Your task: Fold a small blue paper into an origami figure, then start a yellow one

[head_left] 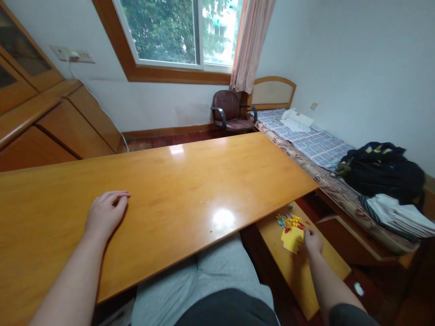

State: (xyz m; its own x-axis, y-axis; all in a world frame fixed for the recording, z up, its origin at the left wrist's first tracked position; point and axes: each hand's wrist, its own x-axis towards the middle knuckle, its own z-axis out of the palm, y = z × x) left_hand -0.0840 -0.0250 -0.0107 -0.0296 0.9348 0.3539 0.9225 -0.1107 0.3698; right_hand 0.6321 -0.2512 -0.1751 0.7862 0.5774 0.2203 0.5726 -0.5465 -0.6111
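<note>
My left hand (106, 212) rests on the wooden table (170, 194), fingers loosely bent and thumb apart, with nothing visible in it. Down to the right, below the table's edge, my right hand (313, 241) is over a low wooden bench (302, 290). Its fingers are pinched together beside a heap of small pieces (290, 221) in yellow, red and blue. Yellow paper-like sheets (292, 239) lie just left of those fingers, partly under the heap. Whatever the right fingers pinch, if anything, is too small to make out.
The table's edge (204, 250) lies over my lap, with the bench lower to its right. A bed (316, 145) along the right wall bears a black bag (384, 170) and folded cloth (401, 213). A brown armchair (233, 111) stands beyond the table, near the window.
</note>
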